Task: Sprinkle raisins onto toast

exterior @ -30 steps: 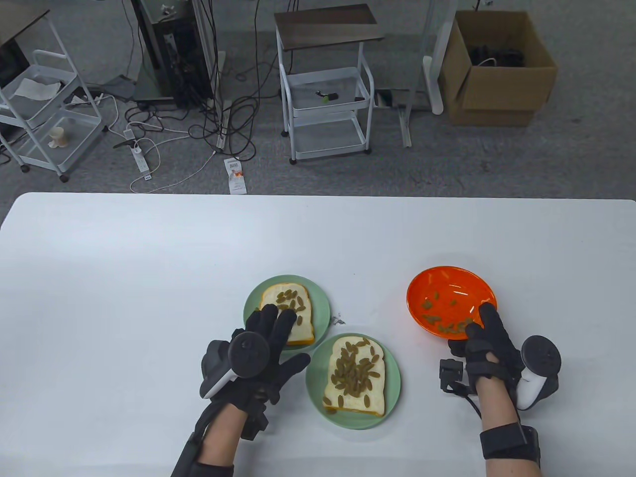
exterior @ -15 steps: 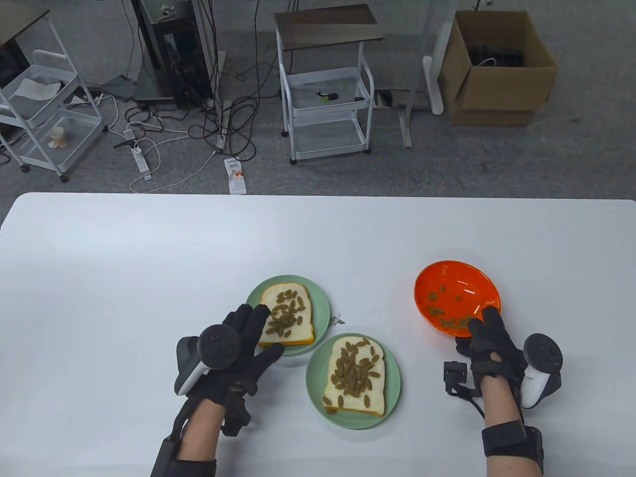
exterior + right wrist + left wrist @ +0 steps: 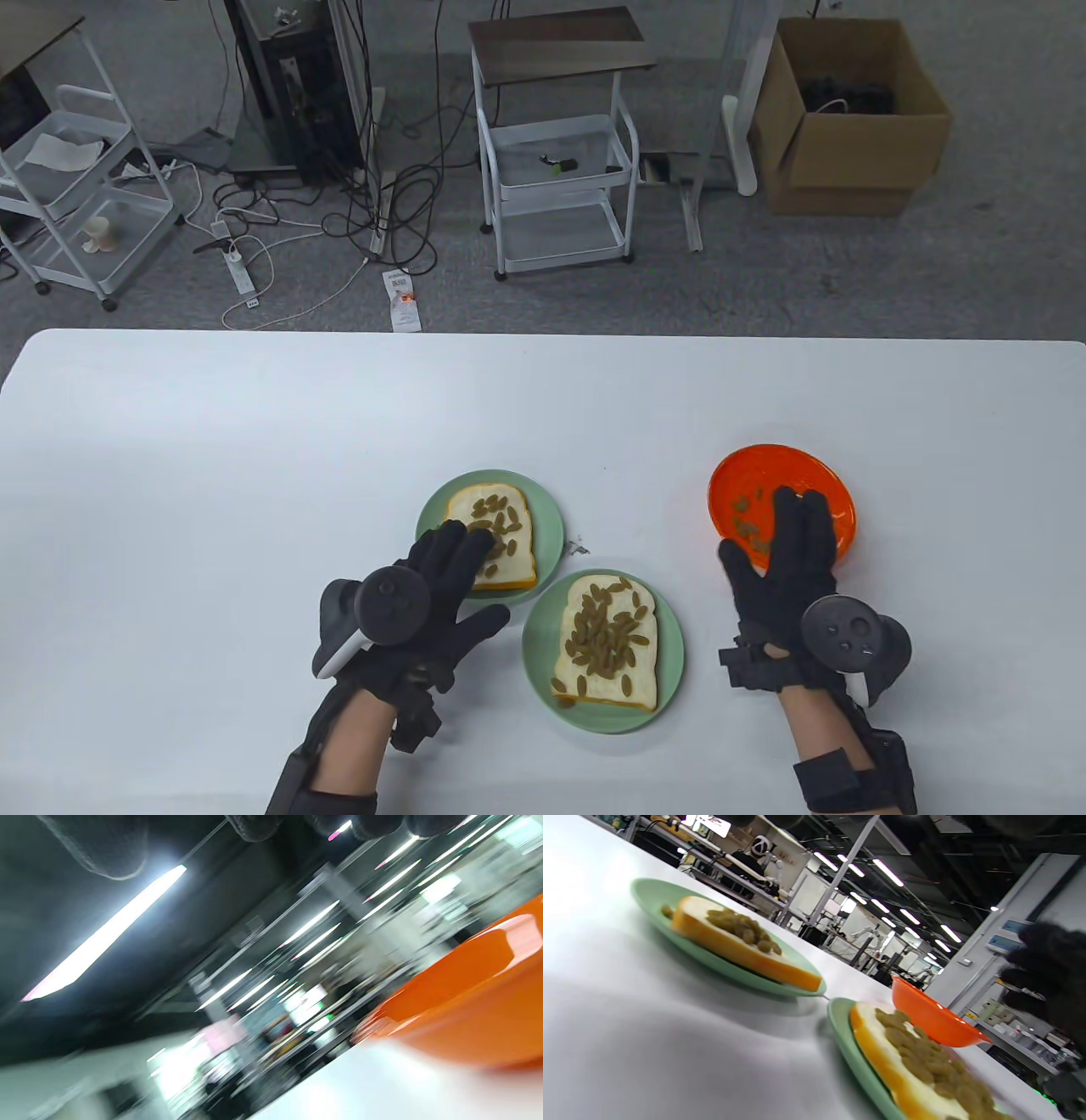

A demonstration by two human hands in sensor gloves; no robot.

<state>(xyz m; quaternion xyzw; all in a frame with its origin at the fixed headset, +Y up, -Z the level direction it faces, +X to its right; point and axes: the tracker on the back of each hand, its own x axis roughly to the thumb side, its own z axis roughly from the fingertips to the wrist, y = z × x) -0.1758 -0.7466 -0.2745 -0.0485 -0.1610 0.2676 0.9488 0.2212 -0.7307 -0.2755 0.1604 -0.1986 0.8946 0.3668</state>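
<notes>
Two toast slices with raisins lie on green plates: the far toast (image 3: 501,514) on its plate (image 3: 550,526) and the near toast (image 3: 607,641) on its plate (image 3: 672,645). An orange bowl (image 3: 747,480) with a few raisins (image 3: 743,508) sits flat at the right. My left hand (image 3: 462,560) is spread, palm down, its fingers over the far toast's near left part. My right hand (image 3: 785,539) is palm down, its fingers stretched over the bowl's near side. Neither hand holds anything that I can see. The left wrist view shows both toasts (image 3: 734,940) (image 3: 916,1069) and the bowl (image 3: 929,1014). The right wrist view shows the bowl's side (image 3: 466,1014).
The white table (image 3: 254,475) stretches left and far of the plates. A few crumbs (image 3: 577,543) lie right of the far plate. Beyond the far edge, on the floor, stand white carts (image 3: 556,182), cables and a cardboard box (image 3: 848,119).
My right hand let go of the bowl's near rim, turned palm down and moved over the bowl, which settled flat. My left hand drew back left, then returned over the far toast.
</notes>
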